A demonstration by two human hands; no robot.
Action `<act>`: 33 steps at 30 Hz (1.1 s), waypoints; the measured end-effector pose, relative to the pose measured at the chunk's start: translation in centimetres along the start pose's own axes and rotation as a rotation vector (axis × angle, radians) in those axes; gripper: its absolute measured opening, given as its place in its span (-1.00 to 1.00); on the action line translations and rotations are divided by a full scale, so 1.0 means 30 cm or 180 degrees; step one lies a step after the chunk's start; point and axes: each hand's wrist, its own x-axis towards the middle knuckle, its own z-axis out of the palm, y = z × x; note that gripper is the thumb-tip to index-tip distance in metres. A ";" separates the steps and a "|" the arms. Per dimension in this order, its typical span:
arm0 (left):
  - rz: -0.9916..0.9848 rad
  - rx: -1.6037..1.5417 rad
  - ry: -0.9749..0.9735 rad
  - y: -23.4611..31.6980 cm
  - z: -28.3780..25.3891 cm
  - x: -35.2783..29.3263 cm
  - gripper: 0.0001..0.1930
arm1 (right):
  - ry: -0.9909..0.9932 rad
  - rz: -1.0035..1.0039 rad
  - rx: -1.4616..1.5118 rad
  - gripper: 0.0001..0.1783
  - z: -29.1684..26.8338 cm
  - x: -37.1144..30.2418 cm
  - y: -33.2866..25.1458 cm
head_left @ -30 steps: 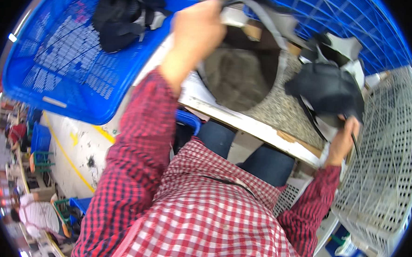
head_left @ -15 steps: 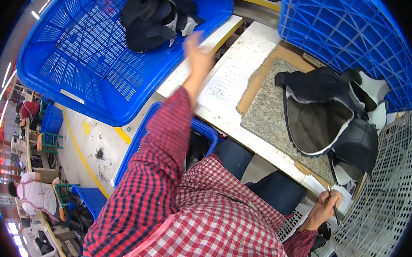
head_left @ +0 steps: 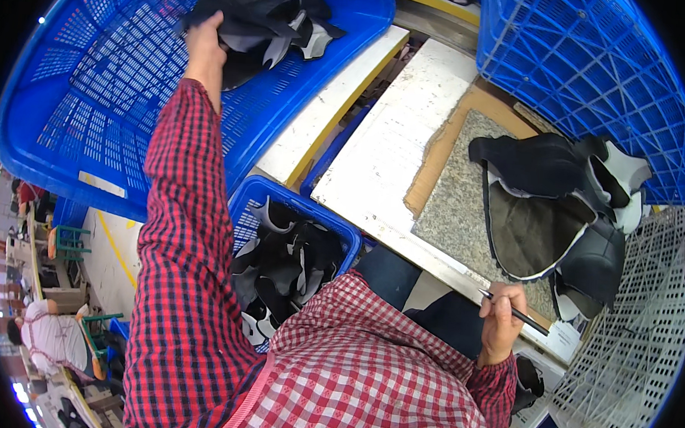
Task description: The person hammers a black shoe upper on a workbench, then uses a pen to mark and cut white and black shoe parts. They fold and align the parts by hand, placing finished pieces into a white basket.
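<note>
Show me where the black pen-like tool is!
In the head view, the black pen-like tool is at the lower right, held in the right hand near the white table's front edge.

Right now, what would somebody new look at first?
Probably the big blue basket at upper left, where the left grip touches dark pieces. Next, the dark heap lying over the speckled slab at right. Then maybe the black pen in the right grip, at lower right.
</note>
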 end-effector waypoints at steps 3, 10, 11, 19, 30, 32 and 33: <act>0.1395 0.0914 -0.1233 0.169 0.165 -0.197 -0.83 | 0.0033 0.0084 0.0052 -0.70 0.034 -0.012 -0.032; 0.3135 0.1716 -0.4218 -0.142 0.287 -0.961 -0.90 | 0.0350 -0.0234 0.0222 -0.60 0.024 -0.052 -0.051; 0.3121 0.1804 -0.4609 -0.194 0.274 -1.042 -0.90 | 0.0341 -0.0206 0.0135 -0.64 0.012 -0.052 -0.052; 0.0849 0.3002 -0.4782 -0.352 0.266 -1.386 -0.35 | 0.0225 0.0060 -0.0247 -0.85 -0.028 0.078 0.015; 0.2632 0.2773 -0.3598 -0.502 0.360 -1.428 -0.78 | 0.0256 -0.0057 -0.0654 -0.75 -0.018 0.222 0.145; 0.2664 0.2715 -0.3597 -0.509 0.360 -1.420 -0.77 | 0.0262 -0.0159 -0.0943 -0.72 -0.015 0.218 0.149; 0.2665 0.2677 -0.3603 -0.511 0.360 -1.418 -0.77 | 0.0302 -0.0170 -0.1029 -0.70 -0.012 0.217 0.151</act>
